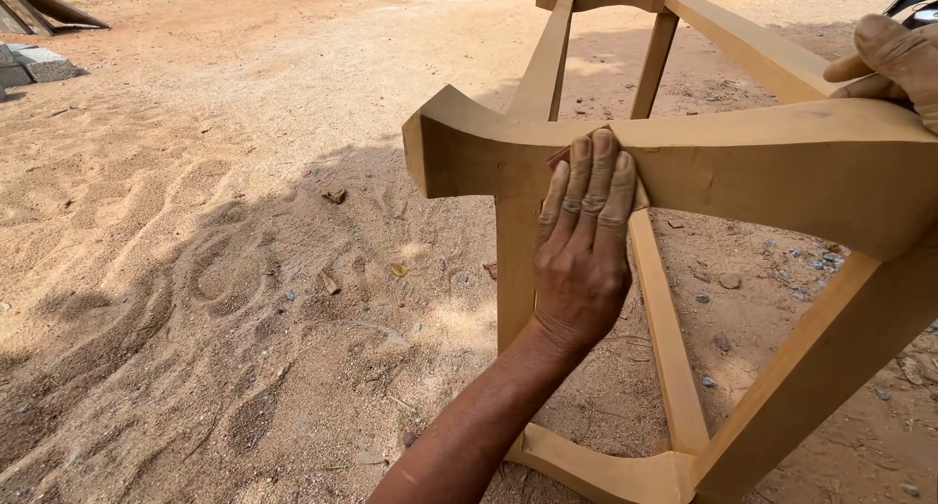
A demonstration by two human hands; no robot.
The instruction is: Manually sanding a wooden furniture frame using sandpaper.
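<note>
The left hand (583, 245) lies flat, fingers together and stretched, pressing a small reddish-brown piece of sandpaper (560, 156) against the near face of the curved top rail (782, 167) of a bare wooden chair frame (674, 367). Only an edge of the sandpaper shows past the fingertips, at the upper left of the hand. The rail's long axis runs left to right across the view, so the hand sits square across it, with the rail's flared end just left of the fingers and most of its length stretching off to the right.

The right hand (894, 60) is at the far right edge, curled over the upper edge of the same rail and gripping it; part of it is cut off by the frame. The left hand is the nearer one to the sandpaper.

The chair frame lies tipped on sandy ground (195, 270), its legs and stretchers pointing away and down. Small stones and wood chips are scattered about. At the far left stand grey blocks (39, 64) and leaning boards (54, 6). No packages, labels or signs are visible.
</note>
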